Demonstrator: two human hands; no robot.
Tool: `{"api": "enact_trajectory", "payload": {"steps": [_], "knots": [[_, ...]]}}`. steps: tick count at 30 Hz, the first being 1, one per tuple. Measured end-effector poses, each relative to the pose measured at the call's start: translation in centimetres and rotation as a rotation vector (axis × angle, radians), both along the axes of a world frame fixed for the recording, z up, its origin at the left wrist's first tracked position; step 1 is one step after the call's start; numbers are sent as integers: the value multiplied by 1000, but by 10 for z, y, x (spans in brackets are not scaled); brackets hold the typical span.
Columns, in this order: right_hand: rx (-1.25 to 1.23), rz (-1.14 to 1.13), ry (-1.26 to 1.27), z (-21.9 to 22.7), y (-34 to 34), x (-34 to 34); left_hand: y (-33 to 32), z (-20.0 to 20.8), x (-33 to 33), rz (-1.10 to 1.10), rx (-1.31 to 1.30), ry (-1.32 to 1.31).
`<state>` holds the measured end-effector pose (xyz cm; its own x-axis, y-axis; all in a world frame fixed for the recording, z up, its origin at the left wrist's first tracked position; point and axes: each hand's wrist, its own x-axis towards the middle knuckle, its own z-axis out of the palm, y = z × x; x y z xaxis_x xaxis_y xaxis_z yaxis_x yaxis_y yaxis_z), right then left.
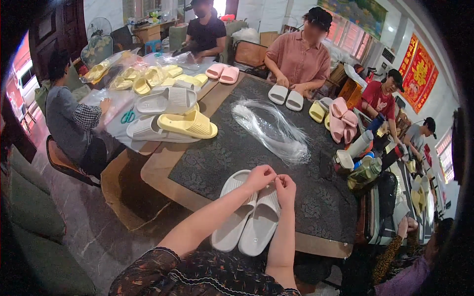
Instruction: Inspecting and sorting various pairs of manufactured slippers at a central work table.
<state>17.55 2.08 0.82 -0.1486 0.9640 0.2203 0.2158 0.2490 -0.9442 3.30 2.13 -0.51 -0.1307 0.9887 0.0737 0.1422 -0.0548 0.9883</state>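
Note:
A pair of light grey slide slippers (257, 231) lies side by side at the table's near edge, their ribbed straps away from me. Over the strap end of the pair, my left hand (259, 178) is closed in a pinch. Close beside it, my right hand (285, 190) pinches too, its fingertips nearly meeting the left ones. Whatever is between the fingers is too thin or hidden to make out. Beyond my hands lies a loose bundle of clear plastic strands (269, 130) on the dark patterned table cover (207, 160).
Grey and yellow slippers (187, 123) are stacked at the left, with pink slippers (222, 73) farther back. Across the table a person handles grey slippers (286, 97). Bottles (363, 143) and more pink slippers (340, 118) stand at the right. Green-handled scissors (128, 117) lie on plastic film.

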Motion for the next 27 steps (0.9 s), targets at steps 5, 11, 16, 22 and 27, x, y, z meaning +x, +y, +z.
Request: {"api": "enact_trajectory", "payload": {"steps": [5, 11, 16, 22, 27], "knots": [[-21, -80, 67, -9, 4, 1, 2, -3, 0, 79, 80, -74], [-2, -21, -25, 1, -1, 1, 0, -3, 0, 32, 44, -41], [-30, -19, 128, -4, 3, 0, 1, -1, -2, 129, 139, -67], [-39, -52, 54, -6, 4, 4, -5, 10, 2, -21, -37, -23], [-31, -3, 154, -7, 3, 0, 2, -4, -3, 33, 80, -88]]}}
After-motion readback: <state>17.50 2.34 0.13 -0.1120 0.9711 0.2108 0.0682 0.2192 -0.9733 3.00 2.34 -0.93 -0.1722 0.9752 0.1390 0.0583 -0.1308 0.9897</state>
